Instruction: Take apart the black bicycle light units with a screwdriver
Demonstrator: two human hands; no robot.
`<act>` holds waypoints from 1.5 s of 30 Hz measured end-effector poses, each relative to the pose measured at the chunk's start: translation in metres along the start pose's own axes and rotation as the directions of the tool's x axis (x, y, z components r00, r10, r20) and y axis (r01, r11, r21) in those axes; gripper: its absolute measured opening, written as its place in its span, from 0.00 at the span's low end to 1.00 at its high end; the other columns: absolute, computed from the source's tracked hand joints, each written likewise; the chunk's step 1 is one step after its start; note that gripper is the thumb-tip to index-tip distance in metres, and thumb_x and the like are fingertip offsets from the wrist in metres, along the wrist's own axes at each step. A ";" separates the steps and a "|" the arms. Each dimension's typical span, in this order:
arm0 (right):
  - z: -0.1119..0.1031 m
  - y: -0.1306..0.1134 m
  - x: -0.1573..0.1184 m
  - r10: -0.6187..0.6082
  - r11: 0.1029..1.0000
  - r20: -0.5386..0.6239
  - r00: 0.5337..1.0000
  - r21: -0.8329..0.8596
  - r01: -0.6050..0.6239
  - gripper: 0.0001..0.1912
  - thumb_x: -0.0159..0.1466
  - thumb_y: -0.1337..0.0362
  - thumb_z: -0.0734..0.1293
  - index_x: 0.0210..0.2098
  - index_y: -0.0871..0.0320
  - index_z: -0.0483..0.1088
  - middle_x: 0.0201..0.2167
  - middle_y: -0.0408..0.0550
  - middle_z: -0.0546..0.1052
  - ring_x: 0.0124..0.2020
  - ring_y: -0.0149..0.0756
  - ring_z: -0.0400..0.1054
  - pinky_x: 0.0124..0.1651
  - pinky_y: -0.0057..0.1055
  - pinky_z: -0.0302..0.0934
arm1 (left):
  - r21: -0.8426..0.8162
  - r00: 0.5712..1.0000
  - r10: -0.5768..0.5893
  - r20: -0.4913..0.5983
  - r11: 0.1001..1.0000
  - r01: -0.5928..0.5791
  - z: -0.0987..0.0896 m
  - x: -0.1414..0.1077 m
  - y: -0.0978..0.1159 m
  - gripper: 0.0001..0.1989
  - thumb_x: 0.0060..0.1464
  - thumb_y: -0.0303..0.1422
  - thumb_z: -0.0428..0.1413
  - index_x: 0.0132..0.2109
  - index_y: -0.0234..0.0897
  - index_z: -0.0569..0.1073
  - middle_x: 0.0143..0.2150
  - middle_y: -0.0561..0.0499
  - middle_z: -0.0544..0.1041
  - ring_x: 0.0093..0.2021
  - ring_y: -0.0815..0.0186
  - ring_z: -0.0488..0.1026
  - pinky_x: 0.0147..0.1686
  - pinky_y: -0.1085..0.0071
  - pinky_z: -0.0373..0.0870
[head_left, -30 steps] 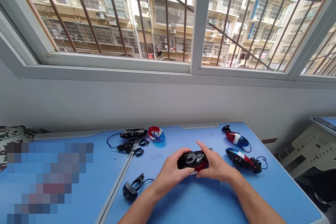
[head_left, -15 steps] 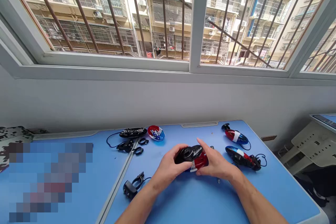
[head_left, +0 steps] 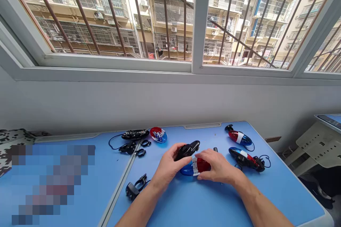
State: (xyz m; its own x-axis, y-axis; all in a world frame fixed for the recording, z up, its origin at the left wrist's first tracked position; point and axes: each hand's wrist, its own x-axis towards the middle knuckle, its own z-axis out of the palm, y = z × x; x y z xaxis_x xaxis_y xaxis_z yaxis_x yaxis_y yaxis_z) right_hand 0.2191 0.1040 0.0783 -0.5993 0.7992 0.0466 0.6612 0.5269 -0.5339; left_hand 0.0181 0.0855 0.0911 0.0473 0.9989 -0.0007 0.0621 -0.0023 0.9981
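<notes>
The left hand (head_left: 170, 164) pinches a black shell (head_left: 188, 149); the right hand (head_left: 217, 166) grips a tricolour cover (head_left: 195, 166) (red, white and blue) close beside it.

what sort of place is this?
Indoors, perhaps a classroom or workroom: a blue table with red-and-blue plastic pieces on it, another desk at far right, and a barred window facing buildings.

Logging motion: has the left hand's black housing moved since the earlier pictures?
Yes: the black housing moved left and toward the wall, nearer the loose red-and-blue shell lying still.
</notes>
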 end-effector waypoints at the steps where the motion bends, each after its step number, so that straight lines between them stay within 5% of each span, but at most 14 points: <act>1: 0.000 0.000 0.000 -0.004 1.000 0.000 1.000 0.001 0.004 0.30 0.54 0.57 0.74 0.55 0.54 0.68 0.48 0.49 0.76 0.49 0.46 0.67 0.48 0.37 0.62 | -0.003 1.000 -0.002 -0.001 1.000 0.002 0.000 0.000 0.000 0.20 0.42 0.35 0.63 0.45 0.36 0.74 0.42 0.46 0.80 0.47 0.52 0.74 0.49 0.60 0.69; 30: -0.002 -0.001 -0.001 0.006 1.000 0.061 0.998 0.016 -0.007 0.34 0.50 0.54 0.76 0.55 0.53 0.68 0.46 0.51 0.74 0.47 0.48 0.66 0.46 0.41 0.63 | -0.033 0.997 -0.077 -0.033 0.997 0.076 -0.009 0.009 -0.010 0.21 0.40 0.38 0.65 0.42 0.35 0.72 0.38 0.48 0.76 0.41 0.57 0.70 0.35 0.69 0.64; 36: 0.005 0.007 0.001 0.046 0.973 -0.170 0.984 0.233 -0.005 0.28 0.60 0.60 0.67 0.59 0.56 0.63 0.53 0.55 0.71 0.51 0.46 0.67 0.50 0.42 0.64 | -0.100 0.994 -0.099 0.050 0.990 0.104 -0.008 0.007 -0.011 0.20 0.42 0.38 0.64 0.42 0.36 0.72 0.33 0.52 0.73 0.34 0.63 0.68 0.28 0.72 0.61; 40: 0.017 0.018 0.006 -0.011 0.935 -0.361 0.932 0.327 0.137 0.30 0.62 0.65 0.63 0.63 0.50 0.57 0.57 0.53 0.68 0.51 0.41 0.67 0.48 0.40 0.67 | -0.082 0.987 -0.119 0.105 0.988 0.128 -0.007 0.005 -0.008 0.16 0.42 0.36 0.63 0.40 0.37 0.73 0.29 0.55 0.71 0.31 0.65 0.66 0.26 0.74 0.58; 45: 0.024 0.025 0.010 -0.125 0.902 -0.412 0.903 0.331 0.276 0.32 0.61 0.70 0.61 0.64 0.48 0.57 0.56 0.51 0.70 0.51 0.40 0.68 0.50 0.41 0.68 | -0.061 0.977 -0.128 0.170 0.988 0.140 -0.009 0.006 -0.001 0.17 0.40 0.34 0.63 0.40 0.36 0.73 0.28 0.56 0.70 0.30 0.66 0.65 0.25 0.74 0.59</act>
State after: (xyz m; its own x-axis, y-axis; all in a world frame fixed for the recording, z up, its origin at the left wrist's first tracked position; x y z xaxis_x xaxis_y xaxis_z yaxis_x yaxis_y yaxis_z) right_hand 0.2182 0.1184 0.0451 -0.4373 0.7748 0.4565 0.2819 0.6002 -0.7486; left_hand 0.0094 0.0924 0.0909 0.2077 0.9683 -0.1390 0.0075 0.1406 0.9900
